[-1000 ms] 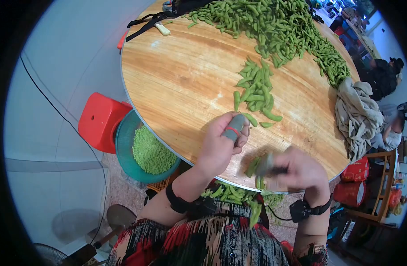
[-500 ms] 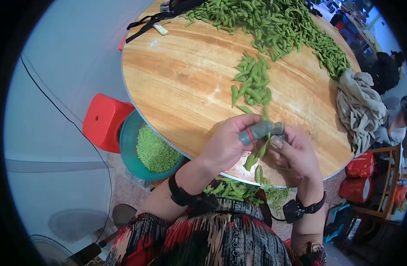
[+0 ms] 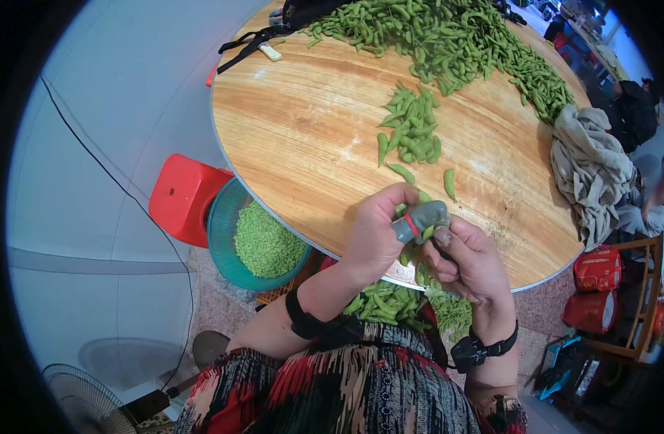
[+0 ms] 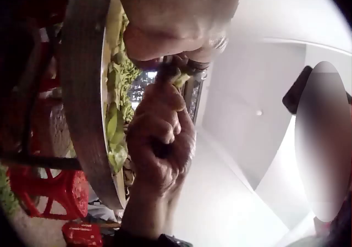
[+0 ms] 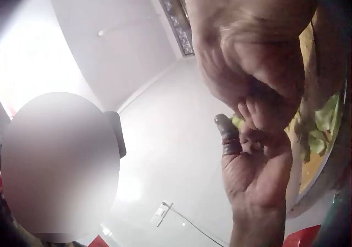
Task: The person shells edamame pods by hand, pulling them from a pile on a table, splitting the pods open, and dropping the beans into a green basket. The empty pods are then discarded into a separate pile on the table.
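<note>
Over the table's near edge both hands meet at a green soybean pod (image 3: 428, 233), mostly hidden by the fingers. My left hand (image 3: 379, 228) grips it with curled fingers, the thumb (image 3: 426, 215) in a grey-green cover tied with a red band. My right hand (image 3: 473, 257) pinches the pod from the other side, thumb against bent fingers. In the right wrist view a bit of green pod (image 5: 237, 121) shows beside the covered thumb. Below the hands a few pods (image 3: 422, 273) lie at the table edge. A single pod (image 3: 449, 184) lies just beyond the fingers.
A small group of pods (image 3: 416, 130) lies ahead on the round wooden table (image 3: 296, 145), with a large heap (image 3: 433, 40) behind. A crumpled cloth (image 3: 590, 163) sits at the right edge. Left below, a teal basin (image 3: 220, 253) holds shelled beans (image 3: 267, 242) beside a red stool (image 3: 176, 195). More pods (image 3: 390, 302) lie at the lap.
The right hand, blurred and apart near the table edge a second ago, came up to the left hand. A pod now lies alone beyond the hands. Both hands stay together at a pod.
</note>
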### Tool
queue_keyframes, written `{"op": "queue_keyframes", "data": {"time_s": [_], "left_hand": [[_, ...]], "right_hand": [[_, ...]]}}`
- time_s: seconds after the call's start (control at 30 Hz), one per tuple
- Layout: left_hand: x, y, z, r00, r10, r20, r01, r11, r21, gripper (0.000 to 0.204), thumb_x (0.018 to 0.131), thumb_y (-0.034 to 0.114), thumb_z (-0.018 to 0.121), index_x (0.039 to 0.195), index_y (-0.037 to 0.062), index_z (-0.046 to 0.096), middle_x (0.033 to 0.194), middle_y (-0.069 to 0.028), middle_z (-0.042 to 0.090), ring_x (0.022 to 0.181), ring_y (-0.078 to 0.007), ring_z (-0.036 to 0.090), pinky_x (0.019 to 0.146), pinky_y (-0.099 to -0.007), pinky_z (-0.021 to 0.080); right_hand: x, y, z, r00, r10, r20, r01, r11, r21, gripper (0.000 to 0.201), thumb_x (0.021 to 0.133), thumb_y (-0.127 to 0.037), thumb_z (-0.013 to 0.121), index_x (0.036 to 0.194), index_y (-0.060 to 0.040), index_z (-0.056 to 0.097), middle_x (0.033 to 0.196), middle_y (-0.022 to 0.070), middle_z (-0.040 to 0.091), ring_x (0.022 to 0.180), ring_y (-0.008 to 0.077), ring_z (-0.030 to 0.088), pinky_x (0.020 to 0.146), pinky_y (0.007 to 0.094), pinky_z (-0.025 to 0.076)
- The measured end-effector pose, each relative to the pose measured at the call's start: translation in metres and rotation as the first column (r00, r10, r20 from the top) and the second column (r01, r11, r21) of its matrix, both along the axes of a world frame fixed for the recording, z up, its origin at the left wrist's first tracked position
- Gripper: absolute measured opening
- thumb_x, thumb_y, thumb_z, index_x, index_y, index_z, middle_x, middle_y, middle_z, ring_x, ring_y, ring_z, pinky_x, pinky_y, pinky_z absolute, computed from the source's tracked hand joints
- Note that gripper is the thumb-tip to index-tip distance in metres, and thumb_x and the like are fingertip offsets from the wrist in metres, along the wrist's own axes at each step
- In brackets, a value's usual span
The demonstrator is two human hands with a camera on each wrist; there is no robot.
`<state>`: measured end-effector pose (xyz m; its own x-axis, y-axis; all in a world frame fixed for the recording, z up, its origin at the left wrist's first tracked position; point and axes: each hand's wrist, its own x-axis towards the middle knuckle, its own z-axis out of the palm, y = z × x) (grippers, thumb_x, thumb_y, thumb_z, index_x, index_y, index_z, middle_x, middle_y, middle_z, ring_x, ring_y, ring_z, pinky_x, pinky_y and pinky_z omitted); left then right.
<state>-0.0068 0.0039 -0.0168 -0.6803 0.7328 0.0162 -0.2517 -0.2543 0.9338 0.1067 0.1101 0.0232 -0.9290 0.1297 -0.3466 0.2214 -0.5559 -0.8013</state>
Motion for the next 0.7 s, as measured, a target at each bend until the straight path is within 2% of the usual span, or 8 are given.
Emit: {"op": "queue_keyframes", "data": {"time_s": [0.07,0.17,0.27,0.33,0.37,0.43,0.6,0.7], "left_hand": [[-0.003,-0.004,0.001,0.917,-0.257,0.304,0.216,0.963,0.163,0.013,0.082,0.011,0.063,0.089,0.0071,0.052,0.075,0.0018,0.055,0.066,-0.0047,0.052,0.057,-0.0192,0.041],[-0.002,-0.005,0.011,0.860,-0.298,0.414,0.237,0.952,0.192,0.014,0.082,0.011,0.063,0.091,0.0072,0.054,0.078,0.0019,0.055,0.067,-0.0035,0.050,0.058,-0.0183,0.041],[0.005,-0.005,0.021,0.965,-0.207,0.162,0.216,0.975,-0.043,0.015,0.082,0.009,0.062,0.095,0.0053,0.055,0.082,0.0015,0.056,0.070,-0.0037,0.050,0.060,-0.0190,0.042],[0.005,0.000,0.007,0.992,-0.117,-0.052,0.109,0.985,-0.133,0.017,0.082,0.009,0.062,0.096,0.0042,0.055,0.083,0.0013,0.056,0.070,-0.0041,0.051,0.061,-0.0193,0.042],[0.005,0.002,0.002,0.963,-0.036,-0.267,-0.018,0.981,-0.194,0.019,0.082,0.009,0.063,0.098,0.0032,0.056,0.083,0.0012,0.057,0.071,-0.0044,0.051,0.062,-0.0196,0.042],[0.003,0.001,0.006,0.947,-0.040,-0.318,-0.035,0.973,-0.226,0.022,0.082,0.008,0.062,0.102,0.0021,0.055,0.084,0.0012,0.057,0.072,-0.0046,0.051,0.062,-0.0198,0.043],[-0.004,0.001,0.000,0.979,-0.034,-0.201,0.010,0.993,-0.118,0.032,0.084,0.006,0.060,0.115,0.0004,0.053,0.087,0.0002,0.059,0.071,-0.0049,0.051,0.059,-0.0197,0.042],[-0.017,-0.004,-0.009,0.912,-0.243,0.330,0.220,0.970,0.106,0.035,0.086,0.003,0.054,0.121,0.0012,0.050,0.097,-0.0029,0.059,0.085,-0.0094,0.056,0.075,-0.0167,0.044]], "right_hand": [[0.001,-0.002,0.000,0.999,-0.025,0.023,0.026,0.999,-0.042,0.015,0.095,-0.014,0.040,0.091,-0.0033,0.051,0.066,-0.0011,0.049,0.044,0.0015,0.031,0.040,0.0167,0.023],[0.003,-0.002,-0.006,0.999,-0.027,0.019,0.028,0.996,-0.089,0.014,0.095,-0.013,0.041,0.092,-0.0038,0.052,0.064,-0.0028,0.048,0.044,0.0013,0.029,0.039,0.0163,0.021],[0.000,-0.001,-0.022,0.996,-0.082,-0.028,0.084,0.992,0.090,0.013,0.092,-0.011,0.044,0.088,-0.0017,0.053,0.062,-0.0009,0.050,0.044,0.0046,0.036,0.041,0.0186,0.028],[-0.004,-0.002,-0.027,0.968,-0.205,-0.147,0.247,0.652,0.717,0.012,0.089,-0.008,0.048,0.084,0.0010,0.054,0.061,0.0023,0.052,0.049,0.0077,0.044,0.046,0.0225,0.037],[-0.005,-0.002,-0.025,0.966,-0.209,-0.153,0.254,0.650,0.716,0.012,0.089,-0.008,0.048,0.084,0.0010,0.054,0.061,0.0023,0.052,0.049,0.0077,0.044,0.046,0.0225,0.037],[-0.008,0.000,-0.022,0.964,-0.211,-0.163,0.238,0.407,0.882,0.012,0.086,-0.007,0.049,0.082,0.0032,0.053,0.060,0.0045,0.052,0.055,0.0087,0.049,0.052,0.0251,0.041],[-0.017,0.004,-0.023,0.960,-0.278,-0.041,0.240,0.735,0.634,0.012,0.088,-0.010,0.049,0.083,-0.0012,0.055,0.060,0.0023,0.053,0.056,0.0092,0.048,0.053,0.0256,0.041],[-0.016,0.010,-0.020,0.968,-0.235,0.093,0.203,0.942,0.267,0.013,0.091,-0.016,0.049,0.093,-0.0072,0.058,0.065,0.0024,0.058,0.055,0.0101,0.051,0.053,0.0239,0.042]]}}
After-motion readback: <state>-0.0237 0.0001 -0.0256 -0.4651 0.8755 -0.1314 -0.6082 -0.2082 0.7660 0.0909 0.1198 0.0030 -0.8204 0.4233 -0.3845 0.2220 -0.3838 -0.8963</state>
